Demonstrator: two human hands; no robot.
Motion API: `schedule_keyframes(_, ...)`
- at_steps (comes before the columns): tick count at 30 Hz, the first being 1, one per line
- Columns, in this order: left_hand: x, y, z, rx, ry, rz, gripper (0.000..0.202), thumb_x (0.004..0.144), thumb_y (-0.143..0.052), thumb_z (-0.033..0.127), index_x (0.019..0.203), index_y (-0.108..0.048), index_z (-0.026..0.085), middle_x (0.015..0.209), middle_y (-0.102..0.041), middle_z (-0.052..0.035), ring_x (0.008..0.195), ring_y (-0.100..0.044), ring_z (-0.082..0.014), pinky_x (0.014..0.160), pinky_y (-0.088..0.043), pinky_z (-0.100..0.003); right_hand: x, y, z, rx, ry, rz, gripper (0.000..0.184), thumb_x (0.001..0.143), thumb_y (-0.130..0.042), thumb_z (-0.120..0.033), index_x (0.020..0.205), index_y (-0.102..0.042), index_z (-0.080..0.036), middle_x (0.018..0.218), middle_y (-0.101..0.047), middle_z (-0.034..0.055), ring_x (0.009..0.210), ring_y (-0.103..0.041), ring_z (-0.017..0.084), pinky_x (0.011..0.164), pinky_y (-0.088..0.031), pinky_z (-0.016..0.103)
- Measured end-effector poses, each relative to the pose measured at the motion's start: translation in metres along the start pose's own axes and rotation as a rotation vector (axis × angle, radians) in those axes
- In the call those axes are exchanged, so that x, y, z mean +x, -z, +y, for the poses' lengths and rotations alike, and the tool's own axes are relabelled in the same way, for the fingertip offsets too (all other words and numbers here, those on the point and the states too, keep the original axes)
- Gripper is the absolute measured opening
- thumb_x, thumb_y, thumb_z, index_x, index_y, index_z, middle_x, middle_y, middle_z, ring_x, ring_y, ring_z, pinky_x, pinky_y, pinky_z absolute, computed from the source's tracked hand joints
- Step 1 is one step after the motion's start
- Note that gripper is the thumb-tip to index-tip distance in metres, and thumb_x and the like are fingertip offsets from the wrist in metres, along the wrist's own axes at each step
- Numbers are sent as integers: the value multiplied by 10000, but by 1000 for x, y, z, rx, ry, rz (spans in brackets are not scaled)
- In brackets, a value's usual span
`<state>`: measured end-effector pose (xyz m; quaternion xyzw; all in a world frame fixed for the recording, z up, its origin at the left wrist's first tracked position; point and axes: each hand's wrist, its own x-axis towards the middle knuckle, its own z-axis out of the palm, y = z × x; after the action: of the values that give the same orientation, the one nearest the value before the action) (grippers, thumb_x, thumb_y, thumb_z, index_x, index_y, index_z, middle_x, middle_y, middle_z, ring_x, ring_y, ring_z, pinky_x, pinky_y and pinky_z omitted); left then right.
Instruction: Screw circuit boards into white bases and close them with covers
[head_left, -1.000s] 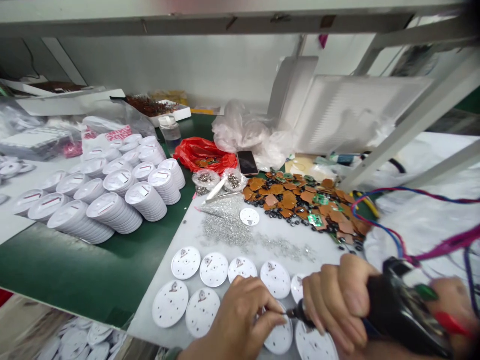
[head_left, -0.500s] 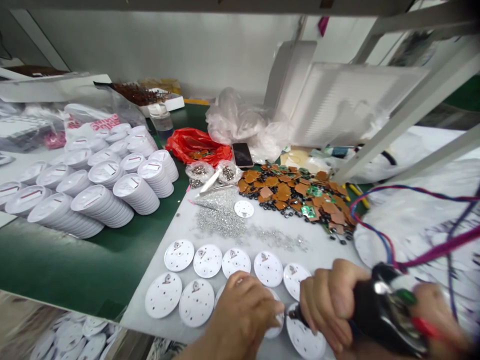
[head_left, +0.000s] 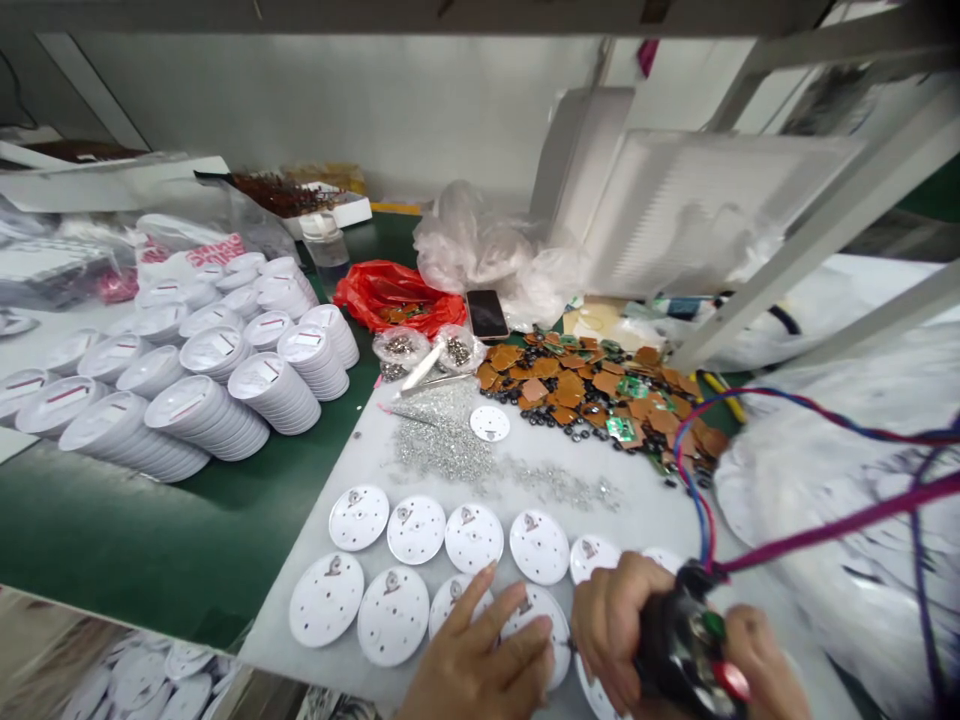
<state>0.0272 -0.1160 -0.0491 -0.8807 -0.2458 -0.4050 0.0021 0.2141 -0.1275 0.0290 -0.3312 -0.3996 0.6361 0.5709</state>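
My right hand (head_left: pixel 611 630) is wrapped round a black corded electric screwdriver (head_left: pixel 686 645) with a green and a red button. The tool's tip points left, at the right part of a white round disc (head_left: pixel 546 604); whether it touches is unclear. My left hand (head_left: pixel 484 660) lies over that disc and the neighbouring disc (head_left: pixel 444 604), its fingers spread. More white discs with small holes lie in two rows, among them a front-left disc (head_left: pixel 326 600) and a back-row disc (head_left: pixel 538 546). Most carry a small metal piece near the top.
Small shiny metal parts (head_left: pixel 442 448) are heaped behind the rows, near a lone disc (head_left: pixel 490 424). Brown and green circuit boards (head_left: pixel 570 385) lie behind. Stacked white cups (head_left: pixel 274 390) stand left. Red-blue wires (head_left: pixel 795 400) arch at right. A phone (head_left: pixel 486 314) lies behind.
My left hand has opened from a pinch and moved slightly down. My right hand has shifted left and down with the screwdriver.
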Motion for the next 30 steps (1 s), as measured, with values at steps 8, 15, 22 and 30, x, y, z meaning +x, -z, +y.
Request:
schedule_keyframes(8,-18,-29,-3,-52,18,157,331,1078,-447,217,909,-730,242,1008,-793,62,1195,-664,-186,1284,-245,-468,6,-6,-6,-144,-2,-80,668,855,-404,-819,707,-668,-223,515,-527,49,472,-489,187,504,-443,345)
schedule_keyframes(15,-9,-7,-11,-41,9,-94,140,998,-607,134,947,-690,235,990,-788,89,1167,-683,-170,1275,-265,-468,41,-5,-54,-19,211,179,628,826,-455,-792,671,-691,-231,477,-498,25,464,-494,174,472,-423,322)
schedule_keyframes(22,81,-14,-69,9,-83,-424,362,964,-584,133,1321,-576,186,1421,-615,-97,1395,-482,-325,1177,-325,-569,66,-6,-58,-27,311,338,623,874,-460,-720,600,-678,-205,443,-483,18,407,-474,154,415,-408,291)
schedule_keyframes(30,85,-27,-104,39,-119,-686,292,990,-541,212,1271,-612,247,1488,-546,-98,1449,-397,-339,1200,-184,-597,83,9,-45,-14,325,353,591,871,-482,-694,603,-664,-201,438,-491,11,388,-468,142,406,-395,271)
